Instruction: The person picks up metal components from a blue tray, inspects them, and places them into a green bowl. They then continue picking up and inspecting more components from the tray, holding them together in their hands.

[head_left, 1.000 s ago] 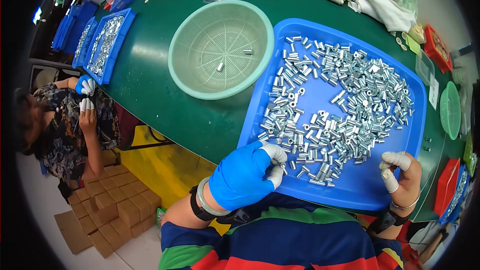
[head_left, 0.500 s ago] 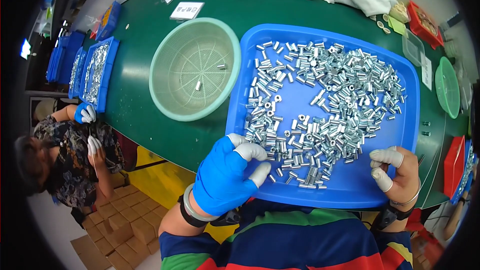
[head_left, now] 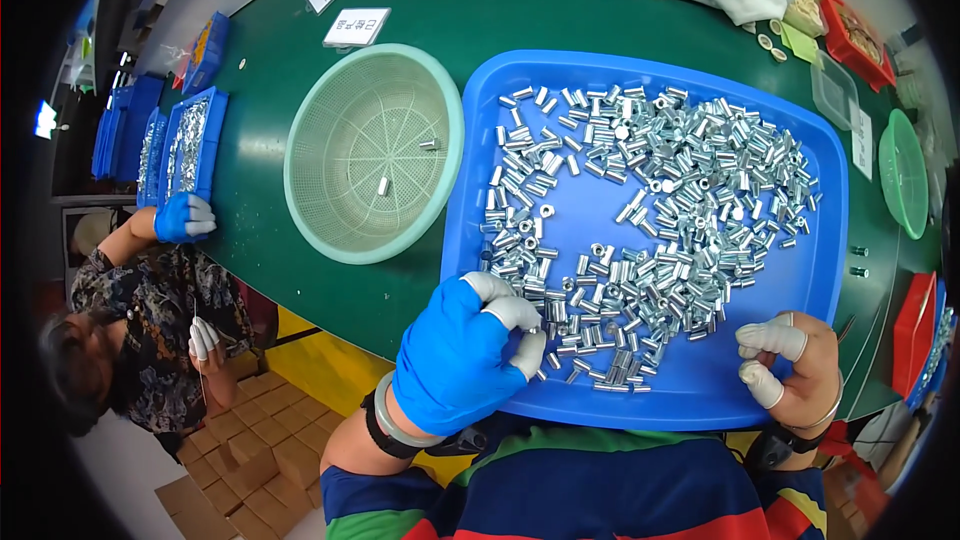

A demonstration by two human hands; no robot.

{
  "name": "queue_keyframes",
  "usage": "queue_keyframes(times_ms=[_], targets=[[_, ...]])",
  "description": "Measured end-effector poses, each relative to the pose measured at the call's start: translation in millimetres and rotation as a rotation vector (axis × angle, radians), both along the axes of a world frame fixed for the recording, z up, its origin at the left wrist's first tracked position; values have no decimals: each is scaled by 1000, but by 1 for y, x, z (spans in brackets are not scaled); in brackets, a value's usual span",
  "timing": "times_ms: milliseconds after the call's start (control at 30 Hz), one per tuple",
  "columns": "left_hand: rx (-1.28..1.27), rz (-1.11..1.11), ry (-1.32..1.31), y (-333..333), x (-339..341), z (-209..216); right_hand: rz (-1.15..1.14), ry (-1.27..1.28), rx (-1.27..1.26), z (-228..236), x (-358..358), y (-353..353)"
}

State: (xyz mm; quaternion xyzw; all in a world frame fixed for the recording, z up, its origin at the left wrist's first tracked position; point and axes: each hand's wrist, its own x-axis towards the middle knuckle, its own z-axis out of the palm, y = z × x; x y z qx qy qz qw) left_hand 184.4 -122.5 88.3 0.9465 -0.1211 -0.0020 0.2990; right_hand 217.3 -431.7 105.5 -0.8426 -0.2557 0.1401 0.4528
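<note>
Green table (head_left: 300, 155), sleeve-filled blue tray (head_left: 480, 100)

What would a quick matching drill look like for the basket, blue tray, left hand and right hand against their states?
1 basket
2 blue tray
3 left hand
4 right hand

a bare, with white finger covers
b strewn with metal sleeves
c nearly empty, two small parts inside
d in a blue glove

Pairs: 1-c, 2-b, 3-d, 4-a
</note>
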Motion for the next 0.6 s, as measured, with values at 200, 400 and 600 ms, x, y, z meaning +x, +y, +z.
queue_keyframes(times_ms=[200,400,600], targets=[[-351,72,124,5,-12,1,-86,-1,10,-3,-8,1],[-346,52,178,8,-22,-4,-129,2,30,-5,-8,5],[-843,105,569,11,-21,1,-56,-12,-8,-3,-4,1]])
